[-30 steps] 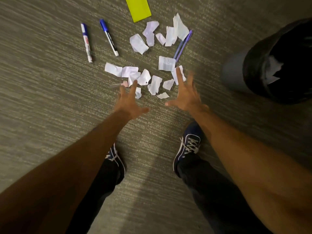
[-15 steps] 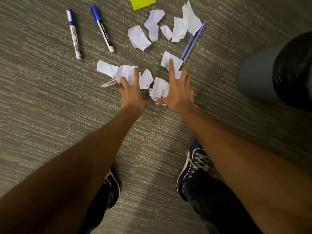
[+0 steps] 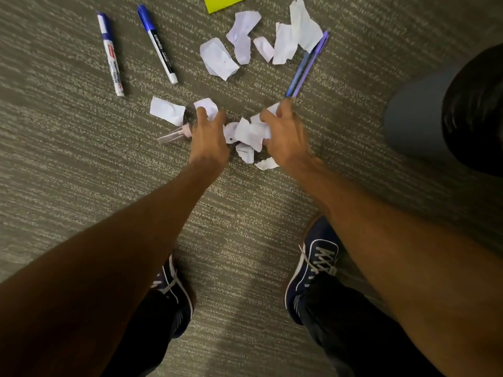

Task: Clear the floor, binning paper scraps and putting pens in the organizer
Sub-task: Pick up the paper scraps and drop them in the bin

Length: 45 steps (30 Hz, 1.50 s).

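White paper scraps lie bunched on the carpet between my hands. My left hand curls over the left side of the bunch, fingers on a crumpled scrap. My right hand grips the right side of the bunch. A pale pink pen pokes out from under my left hand. More scraps lie farther off. Two blue-capped markers rest at upper left. A pair of purple and blue pens lies just beyond my right hand.
A grey bin with a black liner stands at the right edge. A yellow-green pad shows at the top edge. My two dark shoes stand on the carpet below my arms.
Both hands went from spread open above the scraps down onto them, then curled inward, raking the near scraps into a bunch. The view shifted closer to the floor.
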Tool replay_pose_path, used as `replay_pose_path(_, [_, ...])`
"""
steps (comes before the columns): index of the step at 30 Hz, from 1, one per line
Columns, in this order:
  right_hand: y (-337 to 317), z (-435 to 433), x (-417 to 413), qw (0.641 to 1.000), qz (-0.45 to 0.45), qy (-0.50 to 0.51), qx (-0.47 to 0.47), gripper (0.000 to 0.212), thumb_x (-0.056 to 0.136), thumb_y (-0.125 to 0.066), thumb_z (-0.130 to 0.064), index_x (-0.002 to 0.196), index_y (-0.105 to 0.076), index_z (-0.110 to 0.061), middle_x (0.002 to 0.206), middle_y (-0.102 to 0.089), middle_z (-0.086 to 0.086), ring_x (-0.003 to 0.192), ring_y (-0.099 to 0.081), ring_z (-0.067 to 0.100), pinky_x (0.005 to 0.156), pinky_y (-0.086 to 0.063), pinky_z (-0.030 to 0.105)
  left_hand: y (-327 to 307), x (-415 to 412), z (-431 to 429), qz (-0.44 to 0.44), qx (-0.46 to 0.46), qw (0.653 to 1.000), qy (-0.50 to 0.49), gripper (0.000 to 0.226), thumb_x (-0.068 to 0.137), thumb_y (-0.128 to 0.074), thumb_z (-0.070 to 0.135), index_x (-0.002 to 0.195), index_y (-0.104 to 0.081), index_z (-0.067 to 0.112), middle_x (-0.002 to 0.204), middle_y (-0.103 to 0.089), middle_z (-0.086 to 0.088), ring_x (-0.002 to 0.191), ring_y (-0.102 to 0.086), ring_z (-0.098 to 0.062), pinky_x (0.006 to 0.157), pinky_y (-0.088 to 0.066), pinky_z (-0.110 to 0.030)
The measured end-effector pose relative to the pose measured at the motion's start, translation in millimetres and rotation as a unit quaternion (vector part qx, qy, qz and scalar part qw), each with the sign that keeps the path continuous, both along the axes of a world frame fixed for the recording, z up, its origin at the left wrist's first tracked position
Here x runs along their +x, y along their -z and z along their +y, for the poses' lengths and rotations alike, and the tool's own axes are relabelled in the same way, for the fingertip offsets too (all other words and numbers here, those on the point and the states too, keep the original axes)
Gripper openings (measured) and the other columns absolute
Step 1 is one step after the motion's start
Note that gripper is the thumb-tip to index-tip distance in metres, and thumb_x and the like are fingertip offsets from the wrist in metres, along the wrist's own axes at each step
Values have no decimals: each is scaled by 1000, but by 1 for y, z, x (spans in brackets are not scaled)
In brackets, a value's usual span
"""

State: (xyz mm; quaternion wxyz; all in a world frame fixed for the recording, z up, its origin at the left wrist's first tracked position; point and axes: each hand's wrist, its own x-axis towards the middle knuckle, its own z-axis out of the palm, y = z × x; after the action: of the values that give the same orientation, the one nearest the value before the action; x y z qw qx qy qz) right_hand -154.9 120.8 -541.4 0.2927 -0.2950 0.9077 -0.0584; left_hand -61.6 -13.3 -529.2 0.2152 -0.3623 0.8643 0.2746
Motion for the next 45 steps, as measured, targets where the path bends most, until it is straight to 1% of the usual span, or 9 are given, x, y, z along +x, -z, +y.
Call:
replay_pose_path(6, [-3,0,-6,999,6,-29,-11,28,86,-57,12,106,-71,-2,111,-56,16,88,-62,34,72,-51,37,-6,1,-5,23,-26,999,28,35,87,-61,-17,118,-64,-1,133,-47,-21,105,-60,-36,90,-50,-39])
replay_pose_path(9, [-8,0,-9,999,-15,6,-37,24,85,-57,16,96,-73,0,97,-52,10,85,-60,31,68,-47,33,-11,0,-8,36,-38,998,30,25,92,-61,-12,113,-68,-1,129,-51,-18,104,-60,-28,84,-48,-26])
replay_pose_path(13, [-23,2,-14,994,-34,69,-73,19,86,-65,9,98,-74,-2,102,-62,13,89,-61,27,79,-55,35,-29,-5,-11,61,-40,997,11,20,92,-61,-12,103,-73,0,122,-57,-16,91,-52,-15,76,-42,-17])
replay_pose_path(18, [-58,10,-19,982,-52,141,-118,7,82,-76,-2,86,-72,-5,97,-65,8,82,-56,15,70,-49,21,-62,-15,-15,87,-52,995,-3,18,91,-64,-10,98,-77,0,115,-67,-17,87,-60,-18,72,-42,-16])
replay_pose_path(24, [-122,26,-24,952,-81,225,-193,28,78,-79,-1,68,-58,-17,84,-57,1,64,-46,0,55,-40,0,-121,-37,-6,128,-37,991,-20,9,86,-71,-7,89,-76,0,107,-73,-17,90,-72,-26,74,-50,-20])
replay_pose_path(29, [-184,53,-37,924,-36,298,-238,22,80,-77,-6,66,-62,3,71,-60,14,65,-48,14,61,-44,36,-183,-69,17,166,-34,985,1,8,85,-70,-1,89,-77,2,107,-72,-15,87,-70,-28,71,-44,-21])
replay_pose_path(38, [-265,127,-77,872,44,406,-270,13,77,-80,-12,75,-70,-4,76,-63,7,71,-57,17,69,-48,39,-273,-145,93,235,7,971,48,9,83,-69,-1,85,-77,3,98,-69,-16,87,-64,-25,71,-34,-12])
replay_pose_path(41, [-283,156,-92,853,64,449,-257,13,78,-79,-13,78,-71,-3,78,-63,9,73,-60,20,74,-50,45,-292,-168,124,252,29,965,68,7,83,-71,0,84,-77,3,97,-69,-14,78,-54,-12,67,-30,2])
replay_pose_path(45, [-292,197,-111,830,88,494,-243,17,79,-77,-11,79,-69,4,77,-66,19,74,-61,28,70,-47,44,-299,-197,169,258,57,958,112,7,81,-74,1,83,-77,7,96,-69,-12,78,-56,-12,71,-30,-7])
